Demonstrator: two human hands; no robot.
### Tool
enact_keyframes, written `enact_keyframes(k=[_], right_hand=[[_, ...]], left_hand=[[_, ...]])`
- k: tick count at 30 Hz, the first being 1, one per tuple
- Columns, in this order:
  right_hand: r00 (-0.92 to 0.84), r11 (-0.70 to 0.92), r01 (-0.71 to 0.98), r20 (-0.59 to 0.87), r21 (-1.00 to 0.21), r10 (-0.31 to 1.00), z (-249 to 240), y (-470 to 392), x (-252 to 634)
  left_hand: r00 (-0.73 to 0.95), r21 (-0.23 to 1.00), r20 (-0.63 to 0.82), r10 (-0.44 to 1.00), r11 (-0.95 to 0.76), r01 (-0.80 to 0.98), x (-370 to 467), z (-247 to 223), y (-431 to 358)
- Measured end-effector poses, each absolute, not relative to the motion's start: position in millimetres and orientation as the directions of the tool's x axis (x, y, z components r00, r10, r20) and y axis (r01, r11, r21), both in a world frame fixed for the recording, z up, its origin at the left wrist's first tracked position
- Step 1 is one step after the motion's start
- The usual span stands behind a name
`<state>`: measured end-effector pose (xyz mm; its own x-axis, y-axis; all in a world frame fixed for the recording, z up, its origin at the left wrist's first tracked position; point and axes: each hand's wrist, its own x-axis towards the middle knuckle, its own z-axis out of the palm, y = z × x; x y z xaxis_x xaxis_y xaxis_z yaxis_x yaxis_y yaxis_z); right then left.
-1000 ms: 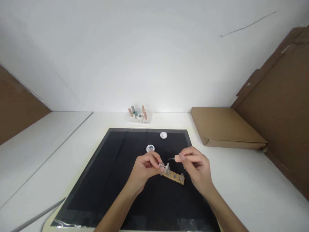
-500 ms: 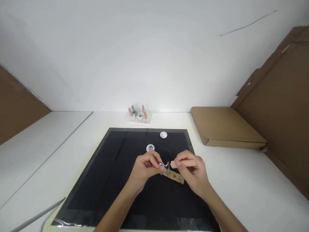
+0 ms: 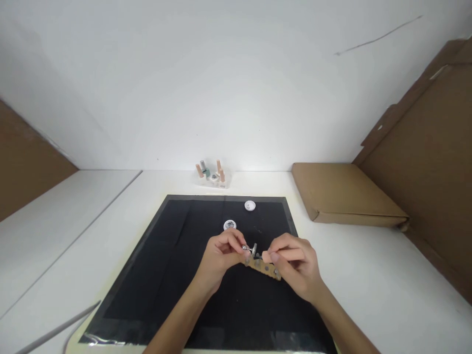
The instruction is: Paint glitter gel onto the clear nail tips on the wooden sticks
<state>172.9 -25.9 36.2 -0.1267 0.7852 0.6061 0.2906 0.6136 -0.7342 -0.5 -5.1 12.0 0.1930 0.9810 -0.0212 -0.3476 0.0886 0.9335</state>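
My left hand (image 3: 223, 255) pinches a small metal stem with a shiny ball end (image 3: 244, 248). At the stem's other end a small greyish nail tip (image 3: 254, 250) stands tilted. In my right hand (image 3: 295, 263) is a nail polish brush with a peach cap handle (image 3: 289, 254), its thin dark end pointing left, close to the nail tip; I cannot tell whether they touch. Below both hands lies a yellow-brown wavy-edged strip (image 3: 262, 266) with several round grey spots and small clear pieces on it, its left end beside my left fingertips.
Two small round white dishes (image 3: 250, 205) (image 3: 229, 224) lie on the black mat (image 3: 165, 275), with dark bits in them. A clear holder (image 3: 213, 183) with several peach- and grey-capped bottles stands by the wall. A flat cardboard box (image 3: 346, 191) is at right.
My right hand has moved slightly down and right, drawing the brush a little away from the nail tip. The nail tip now stands more upright. My left hand has barely moved.
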Motion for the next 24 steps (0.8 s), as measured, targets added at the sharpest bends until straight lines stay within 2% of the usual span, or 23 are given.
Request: enact_keyframes(k=[4, 12, 17, 24], right_hand=[[-0.157, 0.606, 0.288, 0.587, -0.742, 0.794, 36.8, -25.2, 170.9], [-0.002, 0.521, 0.35, 0.556, -0.779, 0.831, 25.9, -21.7, 172.9], [0.086, 0.524, 0.352, 0.584, -0.776, 0.807, 26.9, -21.4, 172.4], [0.024, 0.576, 0.295, 0.609, -0.762, 0.793, 28.9, -24.5, 173.4]], left_hand=[[0.211, 0.934, -0.013, 0.977, 0.087, -0.346, 0.6, 12.1, -5.2], [0.234, 0.934, 0.019, 0.972, 0.066, -0.35, -1.0, 10.2, -6.2], [0.218, 0.93, -0.026, 0.976, 0.104, -0.353, -1.2, 12.6, -7.6], [0.227, 0.923, -0.092, 0.969, 0.169, -0.347, -1.5, 15.5, -7.7]])
